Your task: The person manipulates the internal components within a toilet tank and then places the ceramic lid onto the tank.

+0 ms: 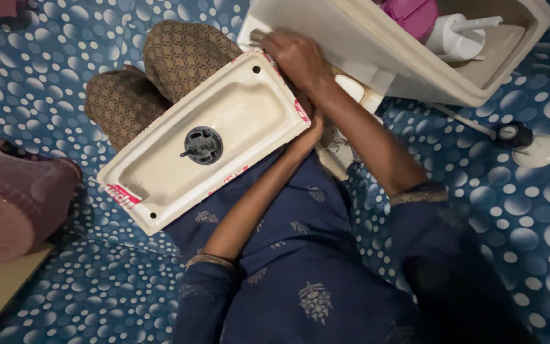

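Cream ceramic cistern lid (pixel 224 127) lies upside down across the person's lap, grey button fitting (pixel 202 144) already mounted. Right hand (pixel 297 58) grips its far corner; left hand (pixel 311 130) is tucked under the edge, grip unclear. Cream open cistern tank (pixel 358 48) is unlidded.

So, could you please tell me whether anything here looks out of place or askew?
Yes: the cream cistern lid lies upside down and slanted across the person's lap, and the cistern tank lies tipped on the blue dotted floor covering, not standing upright.

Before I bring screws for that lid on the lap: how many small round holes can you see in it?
2 in the cream tank lid: one hole near its upper corner, one near its lower corner. Others may be hidden.
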